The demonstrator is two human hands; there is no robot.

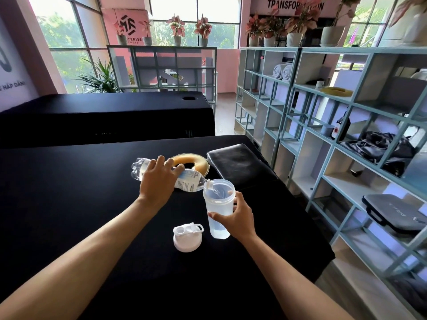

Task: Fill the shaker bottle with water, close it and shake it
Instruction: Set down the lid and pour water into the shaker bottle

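Note:
A clear shaker bottle point(219, 204) stands upright and lidless on the black table point(69, 204), with water in its lower part. My right hand point(238, 215) grips its side. My left hand point(157, 179) holds a clear plastic water bottle point(189, 181) tipped almost flat, its mouth over the shaker's rim, and water runs into the shaker. The shaker's white lid point(187, 236) lies on the table just left of the shaker, flip cap open.
A yellow ring cushion point(191, 161) and a black pad point(238, 165) lie behind the bottles. A pale blue shelf unit point(346, 144) runs along the right side. A second black table point(104, 114) stands farther back, in front of windows and potted plants.

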